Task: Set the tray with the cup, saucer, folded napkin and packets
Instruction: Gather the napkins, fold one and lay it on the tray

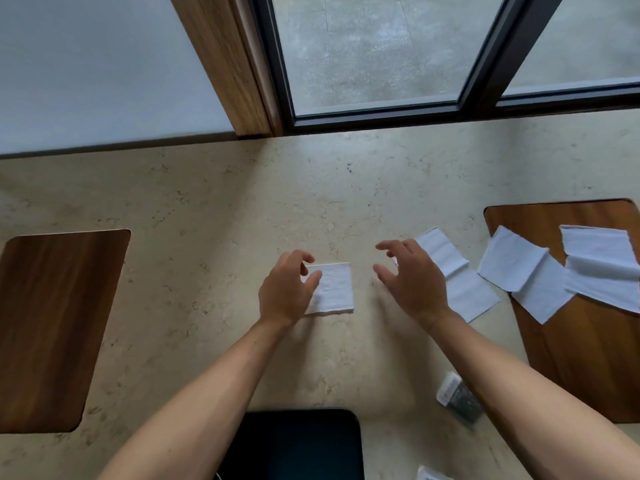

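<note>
Head view, looking down: a small white square folded paper napkin (331,288) lies flat on the pale beige marble counter (207,209), centred before the person. Left hand (287,289) hovers at the napkin's left edge, fingers loosely curled with thumb and forefinger apart; whether they touch the paper cannot be told, and nothing is gripped. Right hand (412,282) hovers just right of the napkin, fingers spread and holding nothing. Behind and right of it lie several unfolded white paper napkins (526,271), some on the counter, others overlapping a brown wooden board (588,358) at the right. A dark packet with a white end (457,396) rests near the right forearm; a second white packet corner (429,474) shows at the bottom edge. A dark rectangular tray (294,445) sits nearest the person, and another brown wooden board (52,327) lies at far left. Cup and saucer are not visible. The step in hand is probably lifting the folded napkin to the tray: pinch both layers near a folded edge, keep it level so the fold holds, and lay it flat, square to the tray's rim.
</note>
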`<state>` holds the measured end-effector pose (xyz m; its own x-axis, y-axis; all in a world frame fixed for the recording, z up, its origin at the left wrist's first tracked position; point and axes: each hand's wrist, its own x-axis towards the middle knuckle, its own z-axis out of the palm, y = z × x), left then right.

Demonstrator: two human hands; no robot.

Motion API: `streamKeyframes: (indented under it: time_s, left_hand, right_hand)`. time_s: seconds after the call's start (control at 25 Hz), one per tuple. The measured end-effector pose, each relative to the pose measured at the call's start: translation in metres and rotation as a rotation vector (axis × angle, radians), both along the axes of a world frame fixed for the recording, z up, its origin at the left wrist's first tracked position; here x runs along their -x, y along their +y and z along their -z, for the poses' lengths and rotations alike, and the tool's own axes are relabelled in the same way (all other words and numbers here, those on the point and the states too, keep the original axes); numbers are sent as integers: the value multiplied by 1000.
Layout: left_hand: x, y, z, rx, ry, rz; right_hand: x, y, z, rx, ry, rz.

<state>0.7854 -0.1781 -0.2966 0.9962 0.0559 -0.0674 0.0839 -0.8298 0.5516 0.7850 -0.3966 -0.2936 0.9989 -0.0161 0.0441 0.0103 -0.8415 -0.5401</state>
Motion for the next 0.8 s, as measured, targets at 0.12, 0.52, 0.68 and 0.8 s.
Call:
streamKeyframes:
  time_s: [0.12, 0.52, 0.68, 0.8]
  left_hand:
    - [5, -39, -7, 76, 20, 75]
    - [13, -155, 11, -67, 3, 319]
    - [11, -174, 18, -223, -75, 358]
    - [8, -177, 20, -270, -86, 379]
  right_hand:
    - [5, -45, -5, 35, 46, 9]
    - [17, -131, 7, 317, 84, -95]
    - [15, -135, 17, 300, 35, -58]
    - [12, -131, 21, 260, 49, -22]
